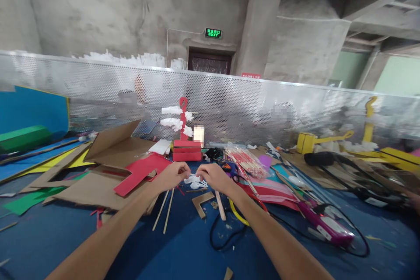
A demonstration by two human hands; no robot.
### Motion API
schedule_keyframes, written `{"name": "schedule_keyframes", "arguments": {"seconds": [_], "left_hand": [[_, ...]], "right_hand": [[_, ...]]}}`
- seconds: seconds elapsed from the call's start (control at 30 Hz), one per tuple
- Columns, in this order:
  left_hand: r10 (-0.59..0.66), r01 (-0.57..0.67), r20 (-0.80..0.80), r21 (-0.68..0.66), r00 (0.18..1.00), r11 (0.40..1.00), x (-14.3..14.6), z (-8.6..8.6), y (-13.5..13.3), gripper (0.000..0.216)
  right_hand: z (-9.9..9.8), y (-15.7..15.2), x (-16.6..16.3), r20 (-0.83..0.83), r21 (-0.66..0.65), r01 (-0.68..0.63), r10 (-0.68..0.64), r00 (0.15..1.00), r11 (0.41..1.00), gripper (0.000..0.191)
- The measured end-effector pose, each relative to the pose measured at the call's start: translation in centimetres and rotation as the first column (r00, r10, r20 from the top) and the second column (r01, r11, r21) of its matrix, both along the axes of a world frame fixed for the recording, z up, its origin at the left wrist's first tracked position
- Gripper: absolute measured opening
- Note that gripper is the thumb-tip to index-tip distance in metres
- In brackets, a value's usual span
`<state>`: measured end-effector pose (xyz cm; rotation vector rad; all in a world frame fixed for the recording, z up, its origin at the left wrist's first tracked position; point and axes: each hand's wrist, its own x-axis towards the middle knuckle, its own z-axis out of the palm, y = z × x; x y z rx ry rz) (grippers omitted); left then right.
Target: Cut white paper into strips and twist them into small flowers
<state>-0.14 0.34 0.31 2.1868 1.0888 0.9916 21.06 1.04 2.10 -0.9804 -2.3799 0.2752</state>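
Observation:
My left hand [173, 175] and my right hand [214, 176] meet over the blue table [183, 249], both with fingers pinched together on a small white tuft of cotton-like material [195, 180]. Just beyond them stands a red foam tree model [184, 136] on a red block base, with white tufts stuck to its branches. Thin wooden sticks [165, 211] and an L-shaped cardboard piece [202, 204] lie below my hands.
Cardboard sheets [108, 170] and a red foam cutout [139, 173] lie to the left. On the right lie a bag of sticks [244, 159], a purple glue gun [324, 224] with black cable, and yellow foam shapes [367, 138]. A perforated metal screen [262, 105] borders the far edge.

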Motion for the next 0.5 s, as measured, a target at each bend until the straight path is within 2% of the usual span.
{"name": "schedule_keyframes", "arguments": {"seconds": [0.3, 0.5], "left_hand": [[0.009, -0.007, -0.032, 0.078, 0.999, 0.997, 0.0, 1.2, -0.9, 0.024], [0.014, -0.005, -0.082, 0.107, 0.997, 0.994, 0.2, 1.2, -1.2, 0.022]], "right_hand": [[0.5, -0.5, 0.0, 0.03, -0.102, -0.086, 0.09, 0.996, 0.991, 0.03], [0.1, 0.3, 0.6, 0.04, -0.147, -0.071, 0.078, 0.996, 0.987, 0.028]]}}
